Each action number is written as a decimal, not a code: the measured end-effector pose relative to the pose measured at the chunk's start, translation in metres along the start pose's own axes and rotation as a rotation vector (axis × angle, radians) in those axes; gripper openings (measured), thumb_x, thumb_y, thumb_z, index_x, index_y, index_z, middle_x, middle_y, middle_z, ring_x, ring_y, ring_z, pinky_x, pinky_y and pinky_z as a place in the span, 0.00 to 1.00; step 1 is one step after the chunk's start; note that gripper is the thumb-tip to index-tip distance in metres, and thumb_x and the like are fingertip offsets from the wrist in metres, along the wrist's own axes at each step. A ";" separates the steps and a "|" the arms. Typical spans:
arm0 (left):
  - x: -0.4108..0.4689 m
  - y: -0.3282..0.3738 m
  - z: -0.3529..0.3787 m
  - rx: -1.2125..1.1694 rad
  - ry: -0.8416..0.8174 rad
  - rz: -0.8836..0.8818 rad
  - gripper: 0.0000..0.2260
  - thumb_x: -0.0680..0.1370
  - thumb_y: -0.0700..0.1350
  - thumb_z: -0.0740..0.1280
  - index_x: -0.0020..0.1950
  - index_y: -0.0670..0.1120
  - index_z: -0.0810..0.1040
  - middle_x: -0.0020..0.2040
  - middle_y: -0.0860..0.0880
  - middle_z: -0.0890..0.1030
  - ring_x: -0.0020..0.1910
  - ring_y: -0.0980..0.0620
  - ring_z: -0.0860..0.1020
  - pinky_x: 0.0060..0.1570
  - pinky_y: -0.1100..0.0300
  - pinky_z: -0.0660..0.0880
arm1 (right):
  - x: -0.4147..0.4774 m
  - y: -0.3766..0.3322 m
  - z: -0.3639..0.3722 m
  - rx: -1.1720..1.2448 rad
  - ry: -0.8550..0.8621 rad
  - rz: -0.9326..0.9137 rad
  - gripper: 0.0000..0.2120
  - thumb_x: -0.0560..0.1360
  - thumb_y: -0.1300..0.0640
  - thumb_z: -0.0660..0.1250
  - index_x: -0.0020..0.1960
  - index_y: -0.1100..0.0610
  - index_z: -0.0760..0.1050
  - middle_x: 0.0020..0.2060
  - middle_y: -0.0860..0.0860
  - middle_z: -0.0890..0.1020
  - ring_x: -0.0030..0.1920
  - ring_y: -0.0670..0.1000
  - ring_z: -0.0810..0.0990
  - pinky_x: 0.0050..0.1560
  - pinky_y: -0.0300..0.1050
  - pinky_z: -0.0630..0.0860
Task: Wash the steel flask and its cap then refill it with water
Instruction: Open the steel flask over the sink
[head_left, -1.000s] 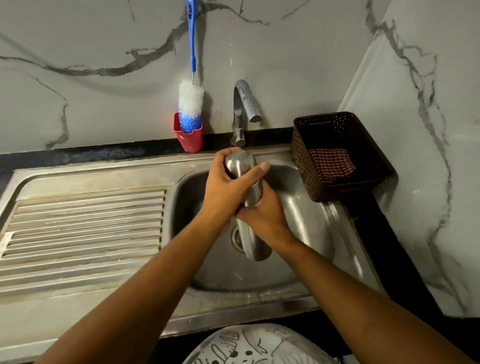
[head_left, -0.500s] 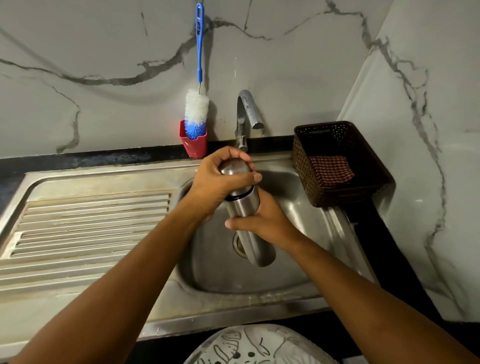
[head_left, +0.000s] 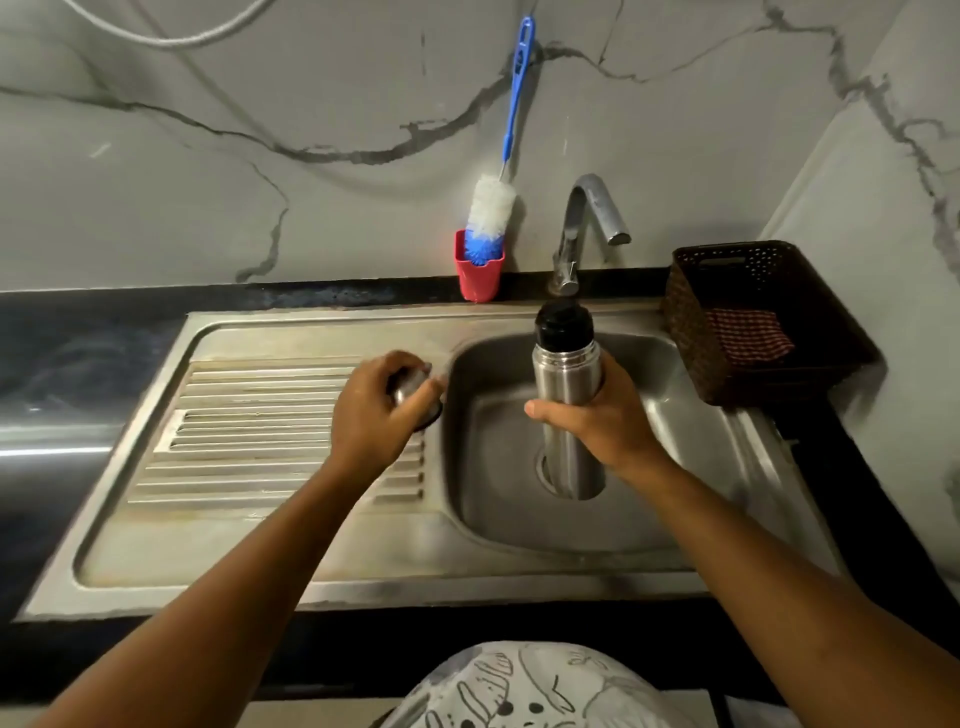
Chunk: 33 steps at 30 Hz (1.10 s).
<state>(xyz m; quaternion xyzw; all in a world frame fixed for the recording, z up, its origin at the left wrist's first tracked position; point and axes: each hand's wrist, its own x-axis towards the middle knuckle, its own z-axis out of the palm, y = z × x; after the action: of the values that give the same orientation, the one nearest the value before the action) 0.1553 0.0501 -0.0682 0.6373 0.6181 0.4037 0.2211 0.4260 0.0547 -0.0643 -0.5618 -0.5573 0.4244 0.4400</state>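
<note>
- My right hand (head_left: 605, 423) grips the flask (head_left: 566, 384) around its middle, upright over the basin (head_left: 675, 499), centre right of the frame.
- A black stopper (head_left: 563, 325) is on the flask's neck.
- My left hand (head_left: 379, 415) is closed on the cap (head_left: 413, 387), at the drainboard (head_left: 249, 431) edge, centre of the frame.
- Step in hand: setting the cap down before washing, as I judge it.
- Next move: release the cap, remove the stopper, open the tap (head_left: 589, 223). The brush (head_left: 491, 208) stands upper centre.
</note>
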 end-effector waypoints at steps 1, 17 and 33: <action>-0.008 -0.016 -0.005 0.119 -0.018 0.031 0.13 0.78 0.63 0.69 0.50 0.54 0.81 0.44 0.57 0.82 0.44 0.53 0.80 0.42 0.50 0.79 | -0.001 -0.003 0.005 0.001 -0.001 -0.005 0.27 0.60 0.55 0.85 0.55 0.51 0.79 0.44 0.48 0.86 0.44 0.48 0.85 0.46 0.46 0.81; -0.048 -0.102 -0.010 0.553 -0.252 0.247 0.29 0.78 0.70 0.65 0.63 0.47 0.76 0.56 0.47 0.80 0.55 0.44 0.75 0.48 0.48 0.76 | -0.031 -0.006 0.055 0.078 0.028 -0.026 0.20 0.64 0.63 0.83 0.52 0.56 0.79 0.40 0.50 0.84 0.41 0.52 0.83 0.43 0.47 0.80; 0.051 0.133 0.022 -0.629 -0.731 0.140 0.34 0.71 0.55 0.77 0.75 0.50 0.72 0.66 0.47 0.82 0.66 0.49 0.81 0.64 0.49 0.80 | -0.030 -0.042 0.000 0.130 -0.137 -0.059 0.31 0.69 0.66 0.80 0.68 0.52 0.75 0.60 0.52 0.83 0.61 0.53 0.82 0.61 0.56 0.81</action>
<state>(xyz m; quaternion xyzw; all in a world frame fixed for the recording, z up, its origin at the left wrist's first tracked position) 0.2493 0.0863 0.0350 0.6796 0.3040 0.3346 0.5778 0.4150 0.0240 -0.0235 -0.4850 -0.5736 0.4841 0.4487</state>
